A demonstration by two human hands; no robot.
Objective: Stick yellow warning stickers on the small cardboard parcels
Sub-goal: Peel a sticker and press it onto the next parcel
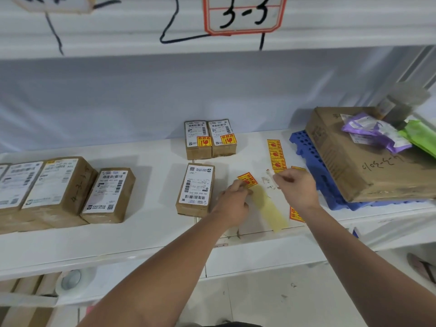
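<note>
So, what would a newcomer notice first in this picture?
Most striking are the two hands in the middle of the white shelf: the left hand pinches a yellow sticker with its pale backing strip, and the right hand is close beside it. Just left lies a small parcel without a sticker, while two parcels behind it already carry one. Above hangs a red-framed sign reading 3-3.

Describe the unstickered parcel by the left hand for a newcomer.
On the white shelf below the 3-3 sign, two small parcels with yellow stickers sit together at the back. Directly in front lies a single parcel, beside the left hand pinching a yellow sticker. Unlike that pair, it bears only a white shipping label.
</note>
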